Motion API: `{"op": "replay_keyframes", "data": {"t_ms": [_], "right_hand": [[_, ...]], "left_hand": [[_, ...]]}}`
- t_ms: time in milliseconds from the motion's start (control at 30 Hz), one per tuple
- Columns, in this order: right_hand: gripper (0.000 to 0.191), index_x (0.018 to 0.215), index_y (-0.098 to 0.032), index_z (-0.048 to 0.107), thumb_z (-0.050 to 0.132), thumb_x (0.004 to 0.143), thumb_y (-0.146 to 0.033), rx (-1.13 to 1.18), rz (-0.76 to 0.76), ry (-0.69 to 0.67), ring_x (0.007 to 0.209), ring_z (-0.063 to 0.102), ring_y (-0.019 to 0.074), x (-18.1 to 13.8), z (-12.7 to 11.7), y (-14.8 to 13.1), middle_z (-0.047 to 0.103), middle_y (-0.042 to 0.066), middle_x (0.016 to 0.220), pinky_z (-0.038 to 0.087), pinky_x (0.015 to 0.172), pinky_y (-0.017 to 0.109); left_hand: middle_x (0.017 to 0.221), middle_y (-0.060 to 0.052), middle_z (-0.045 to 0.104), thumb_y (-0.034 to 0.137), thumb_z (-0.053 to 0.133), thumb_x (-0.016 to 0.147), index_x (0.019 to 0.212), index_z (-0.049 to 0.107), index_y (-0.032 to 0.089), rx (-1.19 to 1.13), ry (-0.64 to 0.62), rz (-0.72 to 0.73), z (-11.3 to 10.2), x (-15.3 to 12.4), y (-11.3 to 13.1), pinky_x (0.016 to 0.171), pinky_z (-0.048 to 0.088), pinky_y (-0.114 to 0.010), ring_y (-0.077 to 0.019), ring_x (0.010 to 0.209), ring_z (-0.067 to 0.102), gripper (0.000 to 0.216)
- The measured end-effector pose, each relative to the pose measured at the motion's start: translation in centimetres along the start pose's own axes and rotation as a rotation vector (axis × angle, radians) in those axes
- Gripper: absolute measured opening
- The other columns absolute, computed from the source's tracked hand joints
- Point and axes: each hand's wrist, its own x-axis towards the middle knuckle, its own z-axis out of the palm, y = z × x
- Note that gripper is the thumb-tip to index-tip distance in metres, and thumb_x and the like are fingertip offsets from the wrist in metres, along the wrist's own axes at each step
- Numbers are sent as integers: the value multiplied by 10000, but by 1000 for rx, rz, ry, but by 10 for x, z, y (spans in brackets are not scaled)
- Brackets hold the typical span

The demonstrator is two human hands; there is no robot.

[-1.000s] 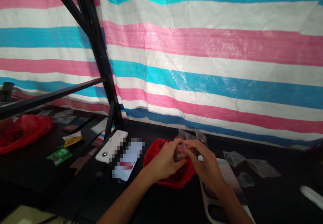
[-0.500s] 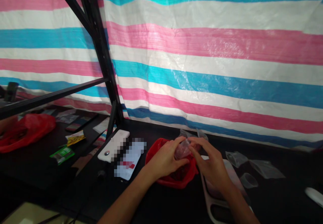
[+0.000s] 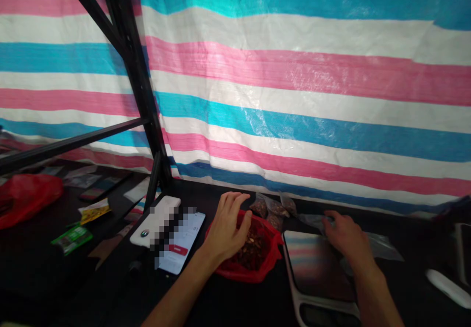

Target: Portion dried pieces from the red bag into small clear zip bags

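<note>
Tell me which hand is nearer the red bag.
Left. The left hand is over the red bag; the right hand is apart, beyond the scale.

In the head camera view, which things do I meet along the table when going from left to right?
red bag → green packet → white device → left hand → small filled bags → right hand → white object

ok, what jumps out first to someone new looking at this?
The pink, white and blue striped tarp fills the whole background. Low in the middle, the left hand spreads over a red bag of brown bits, while the right hand reaches to clear bags behind a shiny scale.
</note>
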Motion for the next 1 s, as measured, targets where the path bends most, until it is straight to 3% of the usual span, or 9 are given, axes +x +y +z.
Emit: {"op": "replay_keyframes", "data": {"t_ms": [67, 167, 300, 467, 633, 733, 867, 1000], "right_hand": [[358, 1102, -211, 754, 532, 847, -328, -1, -37, 17, 1080, 658, 407, -3, 8, -7, 731, 198, 1112, 493, 879, 563], [358, 1156, -275, 735, 485, 908, -339, 97, -211, -7, 1351, 493, 368, -7, 17, -28, 670, 109, 1331, 399, 1044, 601], [353, 1076, -324, 765, 445, 955, -410, 227, -360, -164, 1422, 425, 361, -15, 28, -46, 688, 37, 1329, 304, 1098, 679], [365, 1094, -302, 765, 443, 961, -411, 238, -336, -161, 1405, 458, 366, -19, 29, -46, 719, 44, 1281, 275, 1113, 702], [370, 1133, -270, 754, 447, 974, -403, 301, -353, -75, 1352, 522, 357, -12, 17, -53, 732, 67, 1255, 343, 1093, 682], [380, 1258, -250, 699, 473, 992, -397, 424, -488, 31, 1361, 519, 323, -15, 1, -70, 691, 83, 1327, 406, 1102, 599], [409, 1404, -251, 592, 488, 1022, -354, 490, -726, 55, 1406, 469, 275, -35, -28, -100, 613, 58, 1436, 424, 1136, 510], [425, 1439, -274, 547, 522, 1016, -302, 440, -855, 56, 1409, 459, 270, -53, -48, -120, 603, 25, 1448, 438, 1130, 489]], "left_hand": [[1226, -105, 589, 202, 450, 1001, 1280, 514, 210, 9, 21, -11, 0, 1, 0, 1063, 446, -458, -252, 1207, 488, 286], [1174, -98, 604, 190, 425, 1010, 1223, 541, 208, 10, 46, -31, 0, 1, -2, 1016, 470, -430, -241, 1157, 522, 243], [1122, -86, 624, 183, 422, 1008, 1166, 571, 211, 9, 50, -38, 1, 1, -2, 979, 481, -400, -233, 1112, 553, 218], [1076, -80, 644, 164, 422, 999, 1122, 590, 209, -5, 77, -8, 0, 1, -1, 952, 488, -380, -227, 1082, 570, 213], [1027, -67, 658, 174, 432, 993, 1067, 623, 217, -73, 91, -59, 0, 2, -2, 918, 495, -352, -214, 1026, 600, 209], [1003, -50, 674, 248, 446, 1005, 1035, 646, 215, -227, 85, -176, 2, 3, 0, 895, 486, -322, -199, 980, 622, 206], [798, 1, 638, 436, 488, 996, 979, 656, 194, -560, 49, -409, 7, 7, 2, 666, 445, -252, -147, 718, 579, 295], [618, 51, 548, 571, 593, 913, 879, 608, 175, -848, 6, -489, 7, 10, -2, 536, 358, -218, -101, 547, 473, 397]]}}
